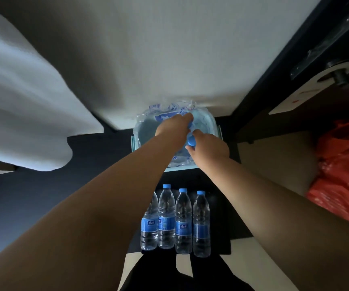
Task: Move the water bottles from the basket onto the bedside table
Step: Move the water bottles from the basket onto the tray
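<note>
White bed [169, 49] w/ rumpled white duvet [22, 101] fills the top of frame; dark door w/ lever handle [337, 74] and orange plastic bags [341, 175] at right. Below, a pale-blue plastic basket [211, 120] sits on the floor at the bed's foot, holding clear water bottles w/ blue labels, approx. a few left, exact count unclear. Four clear plastic water bottles w/ blue caps [175, 219] already stand upright in a row on the black desk [222, 227], nearest the person. Both arms reach into the basket: left hand [175, 127] curls down over a bottle there, grip partly hidden; right hand [209, 148] pinches a blue-capped bottle [191, 141] at its neck. Judged best here: close fully round the neck or body before lifting, bring each bottle up clear of the basket rim, and set it upright beside the row w/o knocking the standing four.
</note>
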